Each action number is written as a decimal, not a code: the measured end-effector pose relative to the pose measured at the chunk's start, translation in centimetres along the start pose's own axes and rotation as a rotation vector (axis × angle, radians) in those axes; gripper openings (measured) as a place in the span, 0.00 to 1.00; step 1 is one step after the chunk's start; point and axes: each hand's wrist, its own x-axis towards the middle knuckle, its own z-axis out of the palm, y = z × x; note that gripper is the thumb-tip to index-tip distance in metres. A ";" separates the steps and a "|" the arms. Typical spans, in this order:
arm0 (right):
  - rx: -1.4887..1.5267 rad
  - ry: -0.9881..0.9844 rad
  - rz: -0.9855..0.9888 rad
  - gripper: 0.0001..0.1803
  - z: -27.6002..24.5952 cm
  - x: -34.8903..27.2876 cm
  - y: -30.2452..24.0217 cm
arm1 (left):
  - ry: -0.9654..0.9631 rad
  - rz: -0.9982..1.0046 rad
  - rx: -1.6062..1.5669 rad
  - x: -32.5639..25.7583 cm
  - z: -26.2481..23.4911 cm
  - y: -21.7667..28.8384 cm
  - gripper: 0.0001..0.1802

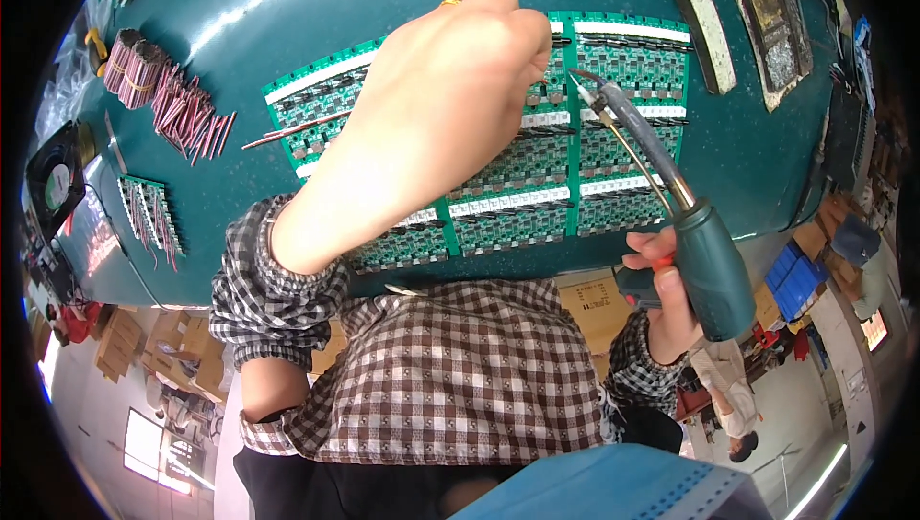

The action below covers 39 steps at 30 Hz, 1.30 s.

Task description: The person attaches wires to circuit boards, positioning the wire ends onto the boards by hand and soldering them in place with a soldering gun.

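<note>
Green circuit-board panel point(537, 196) near bench edge; soldering iron point(671, 223) over it.

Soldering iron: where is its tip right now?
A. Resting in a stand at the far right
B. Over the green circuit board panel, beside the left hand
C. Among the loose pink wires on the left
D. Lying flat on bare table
B: the right hand holds the soldering iron with its tip over the green circuit board panel, close to the left hand.

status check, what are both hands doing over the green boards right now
Left hand raised over green circuit board panel, fingers pinched, contents hidden. Right hand gripping teal-handled soldering iron, tip near left fingertips. Nothing in the way.
</note>
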 end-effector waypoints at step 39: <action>0.875 0.045 0.187 0.23 -2.7 0.5 2.1 | 0.214 -0.070 -0.012 -0.6 1.7 1.0 0.06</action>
